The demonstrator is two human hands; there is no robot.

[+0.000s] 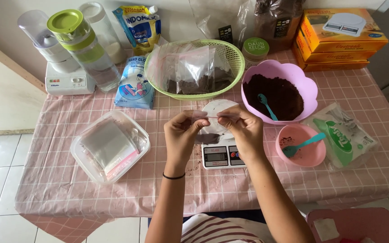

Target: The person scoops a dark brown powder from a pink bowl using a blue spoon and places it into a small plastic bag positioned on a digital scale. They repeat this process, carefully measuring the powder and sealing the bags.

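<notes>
Clear zip bag (207, 130), dark powder inside | left hand (182, 135), right hand (245, 132) pinching top

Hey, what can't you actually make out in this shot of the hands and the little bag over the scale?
- Small plastic bag: contents hidden by left hand and right hand, head view.
- Scale: display too small to read; platform partly covered by hands.
- Green basket: packets' contents blurred by glare.

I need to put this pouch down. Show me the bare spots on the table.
Free: the near strip of tablecloth in front of the clear container, and the left edge below the blender base. Crowded: the back row, around the green basket and purple bowl.
</notes>
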